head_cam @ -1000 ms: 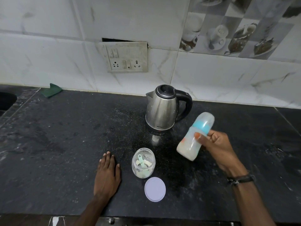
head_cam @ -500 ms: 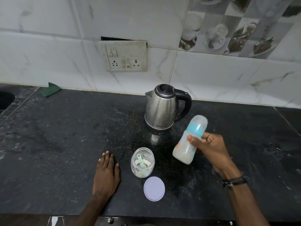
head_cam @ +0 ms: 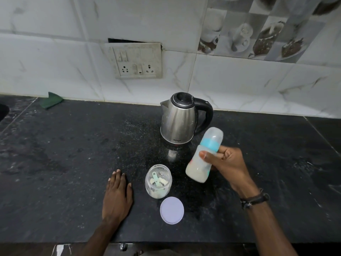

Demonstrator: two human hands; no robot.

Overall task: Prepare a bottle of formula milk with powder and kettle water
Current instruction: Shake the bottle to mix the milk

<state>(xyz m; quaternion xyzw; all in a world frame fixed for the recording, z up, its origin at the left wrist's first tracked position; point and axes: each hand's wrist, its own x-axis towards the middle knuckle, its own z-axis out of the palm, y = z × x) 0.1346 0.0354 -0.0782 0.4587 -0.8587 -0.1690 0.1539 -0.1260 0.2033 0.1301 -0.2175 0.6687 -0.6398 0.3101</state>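
My right hand [head_cam: 227,163] grips a capped baby bottle [head_cam: 198,167] with a blue collar, tilted with its cap toward the kettle; whitish milk fills its lower part. It hangs above the counter, right of the steel kettle [head_cam: 179,121], whose lid is shut. An open clear powder jar [head_cam: 158,182] with a green scoop inside stands between my hands. Its lilac lid [head_cam: 172,210] lies flat just in front of it. My left hand [head_cam: 118,194] rests flat on the black counter [head_cam: 64,163], left of the jar, holding nothing.
A socket and switch plate [head_cam: 136,60] sits on the tiled wall behind the kettle. A green scrub pad [head_cam: 52,102] lies at the back left by the wall. A sink edge [head_cam: 2,111] shows at far left. Powder specks dust the counter near the kettle.
The bottle in my right hand has shifted slightly down and left and then back, as in shaking. My left hand, the jar, the lid and the kettle have stayed put.
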